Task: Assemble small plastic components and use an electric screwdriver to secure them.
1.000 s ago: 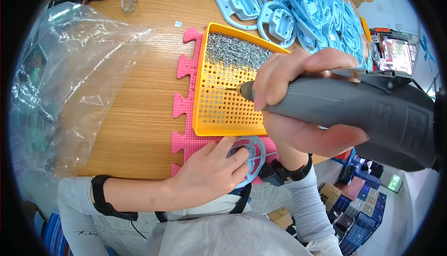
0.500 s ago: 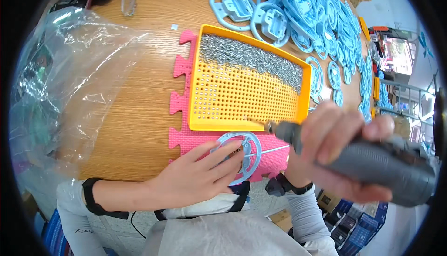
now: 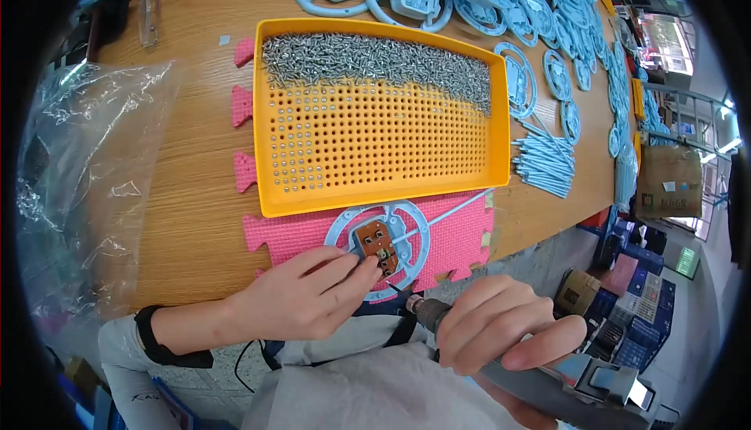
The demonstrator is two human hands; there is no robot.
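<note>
On the pink foam mat [image 3: 301, 234] lies a round light-blue plastic frame [image 3: 425, 246] with a brown circuit board [image 3: 376, 244] at its middle. A thin blue rod [image 3: 451, 212] sticks out from it toward the upper right. My left hand [image 3: 301, 295] holds the frame down, its curled fingertips at the board's lower left edge; the thumb is hidden. In my right hand [image 3: 501, 324], fingers wrapped round it, is a dark grey electric screwdriver [image 3: 540, 379]. Its bit points at the lower edge of the board. Whether a screw sits on the bit is too small to tell.
Just beyond the frame stands a yellow perforated tray [image 3: 375, 202] with a heap of small screws [image 3: 383, 62]. A bundle of blue rods [image 3: 545, 162] lies right of it. More blue frames [image 3: 501, 0] pile up behind. A clear plastic bag [image 3: 86, 179] covers the left side.
My right hand has brought the screwdriver from the tray's near edge down toward me, to the board. My left fingers have drawn in to the board's edge. The whole view has shifted.
</note>
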